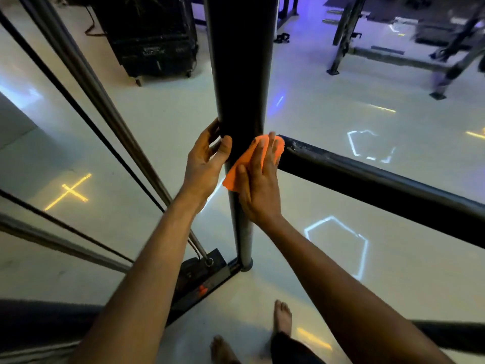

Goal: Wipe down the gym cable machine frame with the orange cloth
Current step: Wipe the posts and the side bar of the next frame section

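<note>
The pale glossy floor (streaked with light reflections) bears the black upright post and two bare feet.

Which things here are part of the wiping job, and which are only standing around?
Job: cloth, post, crossbar, right hand, left hand.

Around: black crate, far rack, cables.

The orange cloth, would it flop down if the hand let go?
Probably. The orange cloth bends round the black post under the flat right hand, so it looks soft and floppy. It seems thin, likely light, and might slide off the smooth post.
</note>
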Demonstrator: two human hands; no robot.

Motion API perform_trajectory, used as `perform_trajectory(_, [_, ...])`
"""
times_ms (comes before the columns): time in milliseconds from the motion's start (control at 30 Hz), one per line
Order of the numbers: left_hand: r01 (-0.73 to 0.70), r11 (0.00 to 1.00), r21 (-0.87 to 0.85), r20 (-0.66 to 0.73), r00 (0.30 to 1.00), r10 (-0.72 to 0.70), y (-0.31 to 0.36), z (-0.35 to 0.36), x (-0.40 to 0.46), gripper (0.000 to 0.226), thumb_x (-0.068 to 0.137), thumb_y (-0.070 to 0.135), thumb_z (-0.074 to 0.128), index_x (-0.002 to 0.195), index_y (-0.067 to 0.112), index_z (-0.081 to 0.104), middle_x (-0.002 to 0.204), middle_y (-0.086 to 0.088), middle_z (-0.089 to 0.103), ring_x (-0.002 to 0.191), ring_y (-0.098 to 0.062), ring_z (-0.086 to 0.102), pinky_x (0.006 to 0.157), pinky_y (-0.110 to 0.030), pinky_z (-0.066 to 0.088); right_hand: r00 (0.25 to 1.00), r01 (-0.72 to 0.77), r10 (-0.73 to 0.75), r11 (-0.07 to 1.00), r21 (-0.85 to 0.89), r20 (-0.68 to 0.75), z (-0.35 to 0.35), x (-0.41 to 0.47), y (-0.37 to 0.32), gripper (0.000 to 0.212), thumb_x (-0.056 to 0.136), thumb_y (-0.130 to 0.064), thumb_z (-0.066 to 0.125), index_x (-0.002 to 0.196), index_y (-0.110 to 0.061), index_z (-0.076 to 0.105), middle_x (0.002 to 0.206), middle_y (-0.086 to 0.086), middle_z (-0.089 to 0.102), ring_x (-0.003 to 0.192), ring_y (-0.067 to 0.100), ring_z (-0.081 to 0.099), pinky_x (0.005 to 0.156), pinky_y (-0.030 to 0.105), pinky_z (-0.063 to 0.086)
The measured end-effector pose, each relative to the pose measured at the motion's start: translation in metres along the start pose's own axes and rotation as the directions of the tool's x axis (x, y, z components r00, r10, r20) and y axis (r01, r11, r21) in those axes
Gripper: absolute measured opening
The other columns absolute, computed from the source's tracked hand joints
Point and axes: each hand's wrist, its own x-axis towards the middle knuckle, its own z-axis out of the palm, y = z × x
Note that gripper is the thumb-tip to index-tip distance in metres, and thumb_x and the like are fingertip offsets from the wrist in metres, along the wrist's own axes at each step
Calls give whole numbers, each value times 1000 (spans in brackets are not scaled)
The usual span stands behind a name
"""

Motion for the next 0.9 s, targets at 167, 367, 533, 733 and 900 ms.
perform_trajectory(167, [-18, 1000, -22, 11, 1000, 18, -26, -1, 4, 54, 108, 47, 58, 159, 33, 46, 154, 15, 58, 139, -14, 60, 114, -50, 53, 997, 55, -58, 996, -69, -52, 15, -1, 11, 91, 114, -30, 53, 170, -29, -18, 178, 25, -9, 167, 45, -8, 130, 72, 14])
perform_trajectory(367, [16, 1000, 1, -23, 1000, -16, -41, 6, -3, 49, 110, 45, 56, 157, 34, 49, 151, 16, 61, 139, -11, 60, 115, -44, 52, 996, 61, -55, 994, -91, 69, 36, -42, 51, 101, 113, -33, 57, 165, -41, -30, 178, 13, -24, 167, 43, -11, 126, 76, 16])
perform_trajectory(533, [58, 998, 17, -58, 997, -57, -60, 14, -4, 48, 110, 45, 53, 157, 32, 50, 148, 15, 64, 133, -6, 64, 111, -39, 55, 991, 126, -125, 992, -1, -45, 38, -16, 47, 97, 113, -34, 53, 166, -41, -28, 175, -3, -34, 166, 36, -18, 129, 74, 11])
perform_trajectory(733, [38, 999, -2, -118, 992, -38, -91, 32, -12, 49, 112, 43, 52, 157, 26, 49, 152, 8, 62, 143, -16, 57, 119, -50, 48, 977, 161, -153, 986, -44, 150, 66, -77, 119, 106, 111, -27, 65, 169, -36, -23, 179, 12, -25, 166, 44, -11, 125, 76, 17])
perform_trajectory(900, [85, 995, 52, -105, 991, -79, -124, 27, -15, 46, 112, 39, 51, 157, 27, 50, 148, 13, 64, 135, -7, 62, 110, -35, 56, 981, 190, -191, 980, 58, 19, 74, -58, 105, 99, 113, -31, 55, 166, -38, -28, 176, 3, -31, 166, 45, -13, 130, 73, 6])
